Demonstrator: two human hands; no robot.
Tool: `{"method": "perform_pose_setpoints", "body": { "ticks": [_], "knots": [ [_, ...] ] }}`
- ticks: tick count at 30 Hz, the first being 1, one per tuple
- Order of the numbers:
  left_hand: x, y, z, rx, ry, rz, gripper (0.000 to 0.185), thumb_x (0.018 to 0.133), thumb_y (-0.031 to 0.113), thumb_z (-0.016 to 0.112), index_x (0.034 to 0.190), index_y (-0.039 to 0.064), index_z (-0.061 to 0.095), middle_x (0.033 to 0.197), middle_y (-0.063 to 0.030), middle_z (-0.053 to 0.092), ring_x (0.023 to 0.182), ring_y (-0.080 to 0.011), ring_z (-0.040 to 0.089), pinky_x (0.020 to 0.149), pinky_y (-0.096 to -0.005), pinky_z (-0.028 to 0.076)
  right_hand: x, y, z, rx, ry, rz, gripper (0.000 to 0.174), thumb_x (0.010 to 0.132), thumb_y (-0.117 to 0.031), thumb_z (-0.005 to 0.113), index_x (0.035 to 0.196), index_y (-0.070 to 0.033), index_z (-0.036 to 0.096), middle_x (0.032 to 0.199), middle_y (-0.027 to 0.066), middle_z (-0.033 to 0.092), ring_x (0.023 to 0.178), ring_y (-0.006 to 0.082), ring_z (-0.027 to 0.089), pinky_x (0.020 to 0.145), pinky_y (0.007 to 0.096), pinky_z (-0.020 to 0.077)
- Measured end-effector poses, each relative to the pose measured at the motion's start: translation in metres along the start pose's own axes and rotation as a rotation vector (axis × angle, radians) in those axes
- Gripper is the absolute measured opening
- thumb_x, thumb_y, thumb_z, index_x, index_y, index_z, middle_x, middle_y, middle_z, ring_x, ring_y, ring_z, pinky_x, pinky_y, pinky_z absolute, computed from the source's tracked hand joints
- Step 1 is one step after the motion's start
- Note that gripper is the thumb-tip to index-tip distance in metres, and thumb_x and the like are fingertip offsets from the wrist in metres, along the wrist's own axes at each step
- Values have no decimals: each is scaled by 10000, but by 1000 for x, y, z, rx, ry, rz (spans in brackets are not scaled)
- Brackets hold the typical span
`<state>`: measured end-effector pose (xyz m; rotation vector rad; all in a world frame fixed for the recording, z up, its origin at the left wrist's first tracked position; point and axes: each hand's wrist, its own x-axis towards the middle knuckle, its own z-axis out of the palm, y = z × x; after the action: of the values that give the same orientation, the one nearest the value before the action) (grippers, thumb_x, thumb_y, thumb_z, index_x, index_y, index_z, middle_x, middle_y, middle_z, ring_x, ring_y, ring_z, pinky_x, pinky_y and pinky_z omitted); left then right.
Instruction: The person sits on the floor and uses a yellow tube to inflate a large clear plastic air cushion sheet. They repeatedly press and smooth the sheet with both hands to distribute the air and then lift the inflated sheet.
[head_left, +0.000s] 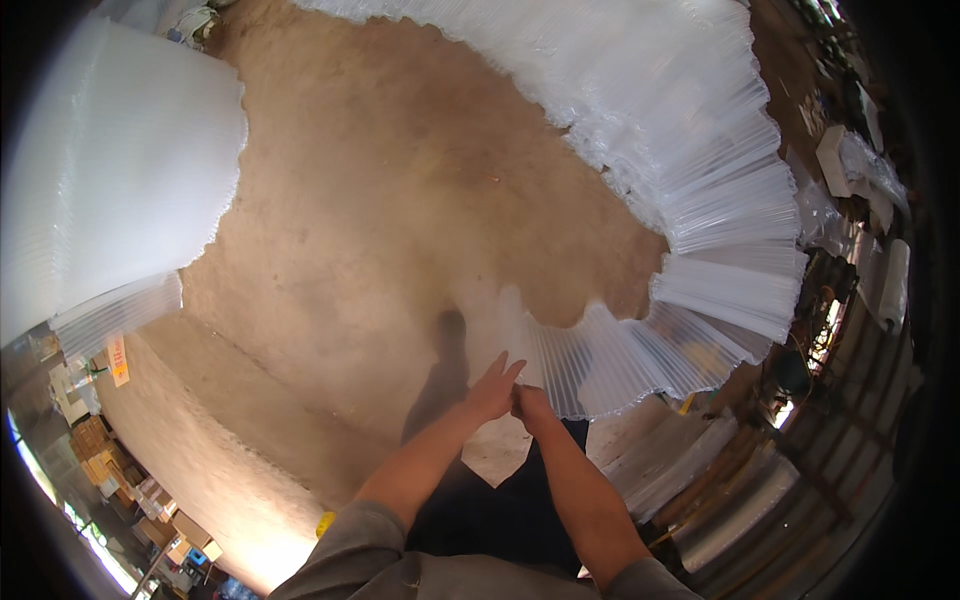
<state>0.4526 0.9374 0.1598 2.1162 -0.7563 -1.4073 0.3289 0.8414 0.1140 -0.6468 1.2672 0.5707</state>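
Note:
Both my hands meet in front of my legs, at the near end of a long, pleated run of translucent plastic film (562, 367). My left hand (495, 390) has its fingers partly spread; its fingertips are beside the end of the film, and no hold on it is plain. My right hand (531, 409) is bent in close against the left one, its fingers curled at the film's edge. What lies between its fingers is hidden. From my hands the pleated film curves to the right and up, where it widens into a thick white bank.
A large stack of whitish plastic film (135, 165) stands at the left, with a printed tag (118, 360) below it. Cardboard boxes (97, 450) are piled at the lower left. Metal bars (840, 435) and plastic-wrapped pieces (739, 502) lie at the right. Bare brown floor (360, 172) shows between the films.

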Motion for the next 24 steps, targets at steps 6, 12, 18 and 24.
{"method": "perform_pose_setpoints", "body": {
  "ticks": [6, 12, 18, 24],
  "knots": [
    [6, 11, -1, 19, 43, -29, 744, 814, 87, 667, 1473, 164, 331, 1503, -317, 267, 1280, -476, 448, 1010, -467, 451, -13, -28, 9, -207, 156, -52, 405, 928, -267, 579, 1171, 57, 582, 843, 124, 633, 641, 189, 617, 538, 314, 493],
    [15, 7, -3, -29, 14, -64, 763, 839, 192, 688, 1486, 134, 287, 1467, -323, 327, 1243, -479, 480, 986, -473, 464, -23, -51, 4, -539, 256, -287, 599, 950, -324, 574, 1380, 71, 442, 861, 171, 668, 574, 201, 642, 492, 314, 511],
    [17, 19, 2, -24, 103, -35, 761, 841, 167, 674, 1492, 163, 280, 1423, -306, 378, 1129, -484, 553, 899, -505, 502, -8, -55, -12, -496, 182, -111, 437, 951, -346, 554, 1118, 56, 591, 831, 146, 650, 645, 206, 643, 537, 342, 524],
    [25, 33, 1, 190, 2, -9, 695, 835, 116, 618, 1471, 190, 347, 1471, -272, 337, 1100, -466, 565, 890, -491, 512, -3, -48, -12, -219, -3, 55, 354, 942, -316, 547, 1047, 18, 597, 802, 99, 573, 714, 247, 597, 591, 393, 515]
  ]
}}
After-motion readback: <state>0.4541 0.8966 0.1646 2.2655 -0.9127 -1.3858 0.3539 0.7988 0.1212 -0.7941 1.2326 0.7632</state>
